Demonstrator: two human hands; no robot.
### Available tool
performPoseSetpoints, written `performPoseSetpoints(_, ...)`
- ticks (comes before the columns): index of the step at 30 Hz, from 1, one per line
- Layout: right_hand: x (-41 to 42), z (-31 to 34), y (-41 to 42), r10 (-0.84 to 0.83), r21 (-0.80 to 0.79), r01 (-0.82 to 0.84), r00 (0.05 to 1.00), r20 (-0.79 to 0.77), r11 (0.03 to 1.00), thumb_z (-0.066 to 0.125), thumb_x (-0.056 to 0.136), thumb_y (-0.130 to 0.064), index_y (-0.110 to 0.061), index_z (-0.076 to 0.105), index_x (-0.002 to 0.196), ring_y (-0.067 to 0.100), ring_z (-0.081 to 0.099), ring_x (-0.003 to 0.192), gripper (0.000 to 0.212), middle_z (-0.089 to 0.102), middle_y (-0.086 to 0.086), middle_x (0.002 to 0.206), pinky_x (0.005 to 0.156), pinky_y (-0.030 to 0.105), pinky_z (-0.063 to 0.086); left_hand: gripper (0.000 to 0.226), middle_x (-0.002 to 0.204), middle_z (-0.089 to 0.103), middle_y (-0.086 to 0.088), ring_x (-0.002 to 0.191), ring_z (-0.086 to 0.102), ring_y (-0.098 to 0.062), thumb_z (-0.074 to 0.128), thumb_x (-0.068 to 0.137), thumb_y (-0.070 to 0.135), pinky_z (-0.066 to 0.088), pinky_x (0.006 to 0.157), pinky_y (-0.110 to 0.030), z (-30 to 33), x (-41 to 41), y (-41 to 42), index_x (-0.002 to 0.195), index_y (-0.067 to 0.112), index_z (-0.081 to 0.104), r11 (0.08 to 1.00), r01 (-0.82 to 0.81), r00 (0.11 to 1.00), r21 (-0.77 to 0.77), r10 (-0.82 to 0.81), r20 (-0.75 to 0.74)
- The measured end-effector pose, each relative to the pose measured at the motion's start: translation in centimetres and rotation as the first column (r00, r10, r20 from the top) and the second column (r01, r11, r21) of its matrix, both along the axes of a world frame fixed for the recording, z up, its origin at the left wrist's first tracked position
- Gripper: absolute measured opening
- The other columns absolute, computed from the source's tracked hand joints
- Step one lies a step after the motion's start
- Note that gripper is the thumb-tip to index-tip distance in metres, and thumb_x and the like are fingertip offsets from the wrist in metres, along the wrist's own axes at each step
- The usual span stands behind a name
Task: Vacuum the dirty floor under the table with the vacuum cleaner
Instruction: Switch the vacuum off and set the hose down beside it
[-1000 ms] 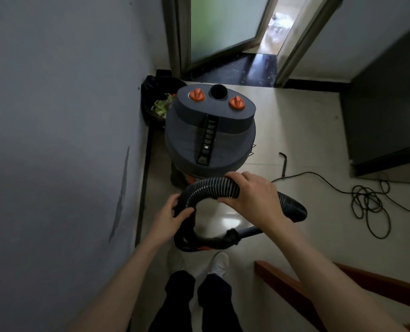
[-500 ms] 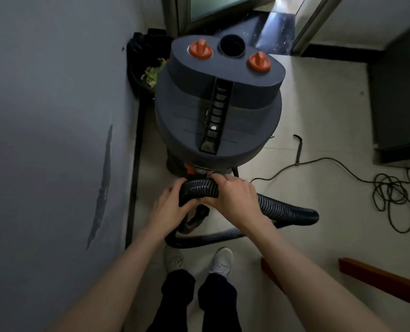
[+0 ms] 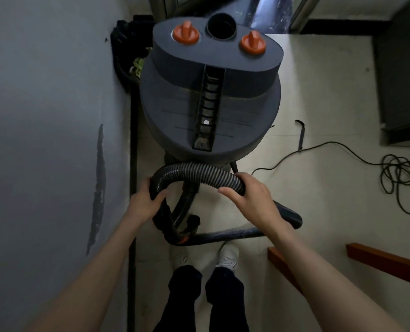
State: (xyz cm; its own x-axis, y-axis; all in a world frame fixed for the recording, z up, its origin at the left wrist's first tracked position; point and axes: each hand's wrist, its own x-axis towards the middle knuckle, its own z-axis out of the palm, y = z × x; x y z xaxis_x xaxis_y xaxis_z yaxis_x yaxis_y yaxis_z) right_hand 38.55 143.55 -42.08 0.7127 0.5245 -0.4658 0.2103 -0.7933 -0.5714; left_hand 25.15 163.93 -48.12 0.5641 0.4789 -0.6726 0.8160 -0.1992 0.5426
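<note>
Hands now spread apart along the hose [image 3: 194, 171], left hand [image 3: 144, 202] and right hand [image 3: 251, 200] both gripping it; slack coils underfoot may snag

The dark grey drum-shaped vacuum cleaner [image 3: 211, 92] hides its own base and most of the black bin [image 3: 124, 61] behind it.

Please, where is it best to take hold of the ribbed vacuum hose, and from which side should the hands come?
Probably on the arched ribbed hose in front of the vacuum cleaner, from above. The arch lies uppermost and free, so fingers can curl round it. The left hand already grips its left bend, the right hand its right end. The lower loops look tangled.
</note>
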Motion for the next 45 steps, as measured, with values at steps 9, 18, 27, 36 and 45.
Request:
performPoseSetpoints(9, -1.0, -2.1, 4.7, -0.151, 0.105, 0.147, 0.988, 0.036, 0.984, 0.071, 0.077, -0.047, -0.008, 0.057, 0.114, 0.019, 0.053, 0.105, 0.055, 0.058, 0.005, 0.111, 0.087, 0.026, 0.039, 0.056, 0.131, 0.04, -0.015, 0.117, 0.044, -0.028, 0.06, 0.086, 0.039, 0.039, 0.088, -0.032, 2.5, 3.1, -0.4, 0.136, 0.023, 0.041, 0.86, 0.247, 0.905, 0.446, -0.369, 0.21)
performPoseSetpoints(18, 0.4, -1.5, 2.1, -0.043, 0.106, 0.033, 0.995, 0.094, 0.994, 0.064, 0.088, -0.038, -0.017, 0.059, 0.125, 0.017, 0.049, 0.115, 0.044, 0.057, 0.003, 0.12, 0.097, 0.023, 0.033, 0.058, 0.118, 0.05, -0.014, 0.095, 0.058, -0.035, 0.036, 0.087, 0.059, 0.05, 0.073, -0.046, 2.3, 2.0, -0.7, 0.135, 0.024, 0.036, 0.825, 0.269, 0.956, 0.497, -0.29, -0.035)
performPoseSetpoints(27, -2.4, -2.2, 3.0, -0.246, 0.187, 0.23, 0.967, 0.063, 0.955, 0.067, 0.086, -0.026, -0.014, 0.058, 0.124, 0.016, 0.048, 0.112, 0.041, 0.053, 0.003, 0.119, 0.096, 0.025, 0.036, 0.047, 0.119, 0.056, -0.015, 0.106, 0.054, -0.03, 0.051, 0.093, 0.032, 0.047, 0.089, -0.047, 0.9, 1.3, 1.5, 0.135, 0.013, 0.041, 0.841, 0.21, 0.948, 0.498, -0.299, 0.105)
performPoseSetpoints(36, -2.9, -2.7, 4.8, -0.245, 0.167, 0.217, 0.955, 0.169, 0.962, 0.075, 0.078, -0.024, -0.009, 0.069, 0.11, 0.025, 0.053, 0.105, 0.035, 0.06, 0.009, 0.107, 0.091, 0.028, 0.039, 0.039, 0.122, 0.055, -0.011, 0.115, 0.047, -0.029, 0.053, 0.087, 0.018, 0.044, 0.091, -0.056, 0.9, 1.5, 0.0, 0.126, 0.014, 0.052, 0.61, 0.227, 0.657, 0.759, -0.671, 0.343)
performPoseSetpoints(45, -5.6, -3.7, 6.9, -0.202, 0.027, 0.203, 0.932, 0.302, 0.979, 0.076, 0.076, -0.03, -0.012, 0.072, 0.109, 0.029, 0.059, 0.095, 0.037, 0.064, 0.009, 0.1, 0.079, 0.045, 0.049, 0.032, 0.108, 0.065, -0.013, 0.102, 0.05, -0.025, 0.054, 0.084, 0.013, 0.048, 0.086, -0.041, 0.6, 0.6, 0.7, 0.113, 0.008, 0.066, 0.63, 0.198, 0.692, 0.751, -0.633, 0.348)
